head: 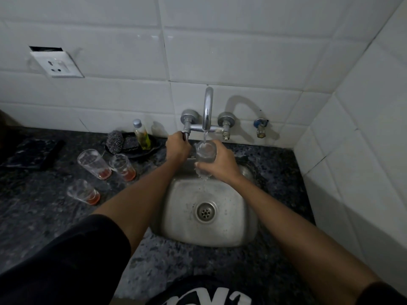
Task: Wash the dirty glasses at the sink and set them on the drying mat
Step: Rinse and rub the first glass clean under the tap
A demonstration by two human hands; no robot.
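My right hand (217, 165) grasps a glass (206, 151) under the running spout (208, 106) above the sink (231, 230), while my left hand (177, 148) grips the left tap handle (186, 135). I judge the rinse goes best with the stream kept moderate and the glass turned so water sweeps its whole inside. Three dirty glasses (94, 160) wait on the counter (55, 208); the soap bottle (142, 135) shows no legible label, and the white lettering on my dark shirt (207, 299) is cut off.

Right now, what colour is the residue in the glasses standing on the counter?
Orange-red, pooled at the bottom of the three glasses; the head view shows it.
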